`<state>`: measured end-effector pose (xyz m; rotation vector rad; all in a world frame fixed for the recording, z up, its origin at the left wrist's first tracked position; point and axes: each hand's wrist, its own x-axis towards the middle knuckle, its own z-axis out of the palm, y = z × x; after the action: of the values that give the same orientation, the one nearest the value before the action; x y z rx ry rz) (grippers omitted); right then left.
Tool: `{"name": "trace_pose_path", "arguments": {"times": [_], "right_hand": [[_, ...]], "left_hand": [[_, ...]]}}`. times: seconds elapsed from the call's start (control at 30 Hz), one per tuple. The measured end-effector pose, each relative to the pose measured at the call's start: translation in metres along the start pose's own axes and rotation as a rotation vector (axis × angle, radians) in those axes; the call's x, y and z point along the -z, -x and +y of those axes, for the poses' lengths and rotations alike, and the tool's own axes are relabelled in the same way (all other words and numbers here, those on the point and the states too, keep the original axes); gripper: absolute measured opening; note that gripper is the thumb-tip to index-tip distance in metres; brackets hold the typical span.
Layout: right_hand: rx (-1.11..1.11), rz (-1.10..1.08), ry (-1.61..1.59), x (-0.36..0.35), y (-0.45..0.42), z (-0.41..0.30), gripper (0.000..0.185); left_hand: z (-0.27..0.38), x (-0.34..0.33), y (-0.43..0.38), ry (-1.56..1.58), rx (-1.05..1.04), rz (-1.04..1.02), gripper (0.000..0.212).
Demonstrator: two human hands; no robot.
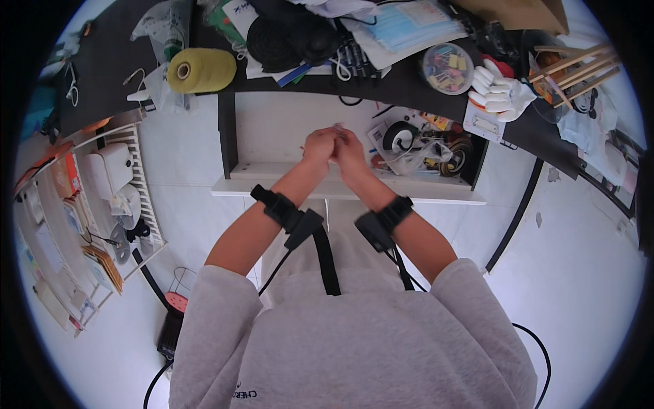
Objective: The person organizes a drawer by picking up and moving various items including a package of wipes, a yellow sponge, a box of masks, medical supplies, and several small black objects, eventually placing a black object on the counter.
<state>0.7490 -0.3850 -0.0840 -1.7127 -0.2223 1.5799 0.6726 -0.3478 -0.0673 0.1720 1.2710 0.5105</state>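
My left hand (pixel 322 145) and my right hand (pixel 349 147) meet over the front part of an open white drawer (pixel 291 112). Between their fingertips shows a small reddish bundle (pixel 337 126), too small and blurred to name, and both hands close on it. The drawer's left part shows its bare bottom. To the right of my hands the drawer holds a black-and-white wheel (pixel 400 137), a crumpled clear plastic bag (pixel 424 156) and a coiled brown strap (pixel 460 157). Each forearm wears a black strapped device with a cable.
On the dark desk (pixel 204 110) beyond lie a yellow-green thread cone (pixel 202 70), black rolls (pixel 271 43), face masks (pixel 409 23), a tub of binder clips (pixel 448 69), white gloves (pixel 498 91) and wooden sticks (pixel 575 74). A white rack (pixel 138 179) stands at the left.
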Motion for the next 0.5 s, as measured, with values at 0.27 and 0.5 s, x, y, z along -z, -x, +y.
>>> {"name": "trace_pose_path", "arguments": {"times": [0.27,0.5], "right_hand": [[0.174,-0.064,-0.246,0.069,0.016,-0.122,0.034],[0.068,-0.177,-0.559,0.093,-0.032,-0.158,0.024]], "left_hand": [[0.042,-0.112,0.011,-0.037,-0.185,-0.175,0.019],[0.082,-0.135,-0.005,0.045,-0.121,-0.085,0.020]]}}
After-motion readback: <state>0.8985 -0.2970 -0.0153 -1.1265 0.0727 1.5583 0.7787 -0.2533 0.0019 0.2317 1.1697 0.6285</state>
